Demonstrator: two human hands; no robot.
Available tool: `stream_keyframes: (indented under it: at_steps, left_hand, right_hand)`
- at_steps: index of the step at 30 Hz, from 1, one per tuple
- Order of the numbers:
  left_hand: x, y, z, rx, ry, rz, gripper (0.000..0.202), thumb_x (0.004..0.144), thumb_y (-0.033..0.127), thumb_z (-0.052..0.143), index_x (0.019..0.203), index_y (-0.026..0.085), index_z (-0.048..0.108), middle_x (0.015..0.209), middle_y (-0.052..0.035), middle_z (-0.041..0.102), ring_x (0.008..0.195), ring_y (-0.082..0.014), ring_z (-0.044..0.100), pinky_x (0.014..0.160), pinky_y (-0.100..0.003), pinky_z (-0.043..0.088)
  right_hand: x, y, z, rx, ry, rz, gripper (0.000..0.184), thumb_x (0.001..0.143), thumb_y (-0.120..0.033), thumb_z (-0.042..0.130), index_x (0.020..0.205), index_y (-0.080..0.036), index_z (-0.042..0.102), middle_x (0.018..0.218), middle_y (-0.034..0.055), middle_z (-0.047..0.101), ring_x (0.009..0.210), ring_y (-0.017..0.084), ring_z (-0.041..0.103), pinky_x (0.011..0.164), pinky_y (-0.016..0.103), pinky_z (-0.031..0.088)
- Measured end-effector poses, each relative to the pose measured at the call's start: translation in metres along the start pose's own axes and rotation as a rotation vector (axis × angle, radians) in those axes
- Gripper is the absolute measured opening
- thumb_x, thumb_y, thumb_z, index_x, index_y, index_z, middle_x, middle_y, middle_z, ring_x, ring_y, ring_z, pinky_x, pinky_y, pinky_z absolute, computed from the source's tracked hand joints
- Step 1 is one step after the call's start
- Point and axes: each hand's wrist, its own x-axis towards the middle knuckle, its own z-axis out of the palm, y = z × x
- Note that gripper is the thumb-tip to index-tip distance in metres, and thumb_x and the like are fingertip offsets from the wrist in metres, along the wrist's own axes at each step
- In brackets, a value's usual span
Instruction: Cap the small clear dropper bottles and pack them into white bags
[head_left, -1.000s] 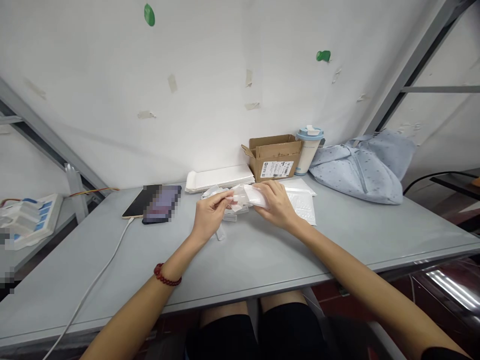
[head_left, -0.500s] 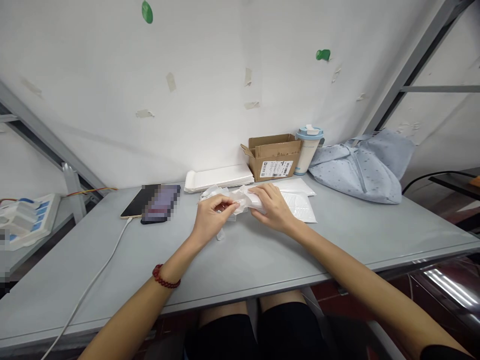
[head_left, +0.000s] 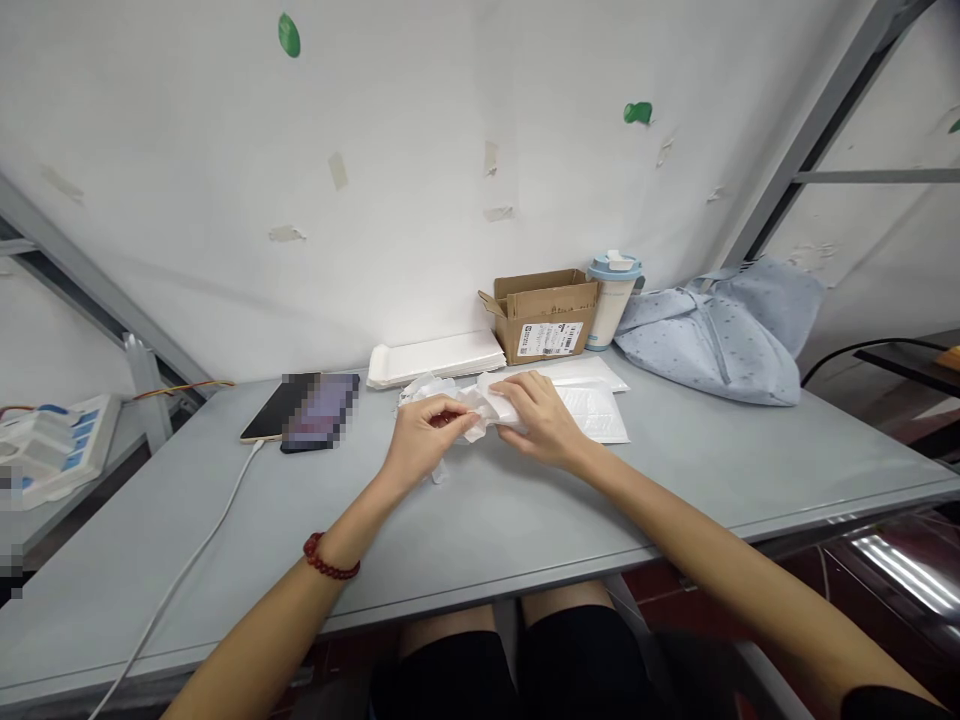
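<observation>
My left hand point(head_left: 429, 432) pinches the crumpled edge of a thin white wrapper point(head_left: 486, 398) between thumb and fingers. From the other side my right hand point(head_left: 541, 418) wraps around the same white wrapper, palm down, hiding most of that end. Whether anything is inside the wrapper I cannot tell. Crumpled clear plastic point(head_left: 427, 385) lies on the table behind my left hand, with a loose scrap point(head_left: 439, 473) in front. A white padded mailer point(head_left: 600, 412) lies flat beyond my right hand, partly over another white mailer.
At the back of the grey table point(head_left: 675, 480) are a stack of white mailers point(head_left: 439, 358), an opened cardboard box point(head_left: 551, 318), a lidded cup point(head_left: 611, 305) and a pale blue cloth bag point(head_left: 712, 340). Two phones point(head_left: 319, 410) lie left, one on a white cable point(head_left: 199, 555).
Both hands stay close together on the white wrapper. The wrapper's crumpled part between them has shifted slightly and folded differently. The view has moved a little.
</observation>
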Motion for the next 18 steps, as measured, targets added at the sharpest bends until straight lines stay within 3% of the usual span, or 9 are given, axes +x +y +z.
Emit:
stream_keyframes:
  at_steps: [4, 7, 9, 12, 14, 16, 18]
  left_hand:
    - [-0.0042, 0.0036, 0.0055, 0.030, -0.091, 0.099, 0.012, 0.074, 0.023, 0.063, 0.076, 0.018, 0.074, 0.081, -0.0050, 0.073, 0.071, -0.0172, 0.064, 0.063, -0.027, 0.048]
    - [-0.0037, 0.0071, 0.0022, 0.010, -0.116, 0.074, 0.014, 0.075, 0.024, 0.062, 0.079, 0.021, 0.074, 0.089, -0.0049, 0.073, 0.084, -0.0203, 0.066, 0.073, -0.029, 0.050]
    - [-0.0025, 0.0078, -0.0007, -0.003, -0.071, 0.028, 0.012, 0.074, 0.026, 0.063, 0.077, 0.020, 0.074, 0.085, -0.0047, 0.073, 0.081, -0.0201, 0.066, 0.073, -0.030, 0.050]
    - [-0.0001, 0.0059, -0.0036, 0.029, 0.053, -0.043, 0.014, 0.069, 0.031, 0.068, 0.075, 0.019, 0.070, 0.076, -0.0031, 0.070, 0.067, -0.0152, 0.060, 0.060, -0.026, 0.047]
    - [0.0020, 0.0035, -0.0043, 0.038, 0.113, -0.073, 0.025, 0.064, 0.033, 0.072, 0.083, 0.018, 0.066, 0.086, -0.0031, 0.067, 0.070, -0.0137, 0.057, 0.055, -0.023, 0.044]
    - [0.0042, 0.0013, -0.0045, -0.013, 0.064, -0.099, 0.039, 0.060, 0.034, 0.075, 0.093, 0.019, 0.063, 0.100, -0.0045, 0.063, 0.080, -0.0152, 0.056, 0.057, -0.022, 0.045]
    - [0.0056, 0.0001, -0.0040, -0.074, -0.095, -0.138, 0.040, 0.061, 0.035, 0.074, 0.095, 0.018, 0.062, 0.096, -0.0039, 0.063, 0.082, -0.0160, 0.056, 0.061, -0.023, 0.046]
  right_hand:
    - [-0.0015, -0.0055, 0.0047, 0.007, -0.054, -0.013, 0.036, 0.073, -0.017, 0.055, 0.109, -0.014, 0.051, 0.099, 0.0115, 0.057, 0.089, 0.025, 0.047, 0.074, 0.036, 0.038]
    - [-0.0009, -0.0053, 0.0041, 0.018, -0.060, -0.010, 0.035, 0.075, -0.018, 0.055, 0.110, -0.014, 0.050, 0.100, 0.0120, 0.057, 0.090, 0.025, 0.047, 0.075, 0.037, 0.038]
    - [-0.0002, -0.0041, 0.0024, 0.026, -0.048, -0.007, 0.035, 0.076, -0.020, 0.055, 0.110, -0.015, 0.050, 0.101, 0.0122, 0.057, 0.091, 0.025, 0.048, 0.076, 0.037, 0.039]
    - [0.0005, -0.0027, 0.0001, 0.032, -0.032, -0.004, 0.035, 0.077, -0.022, 0.055, 0.111, -0.016, 0.049, 0.101, 0.0120, 0.056, 0.091, 0.025, 0.049, 0.078, 0.038, 0.039]
    - [0.0007, -0.0026, -0.0008, 0.036, -0.018, -0.007, 0.035, 0.078, -0.022, 0.055, 0.111, -0.016, 0.049, 0.101, 0.0117, 0.056, 0.091, 0.025, 0.049, 0.077, 0.037, 0.039]
    - [0.0008, -0.0034, -0.0014, 0.042, -0.004, -0.016, 0.035, 0.077, -0.023, 0.055, 0.111, -0.016, 0.049, 0.100, 0.0116, 0.056, 0.091, 0.025, 0.050, 0.077, 0.037, 0.039]
    - [0.0010, -0.0050, -0.0019, 0.051, 0.000, -0.026, 0.035, 0.077, -0.022, 0.055, 0.111, -0.016, 0.049, 0.100, 0.0117, 0.056, 0.090, 0.025, 0.050, 0.076, 0.038, 0.040]
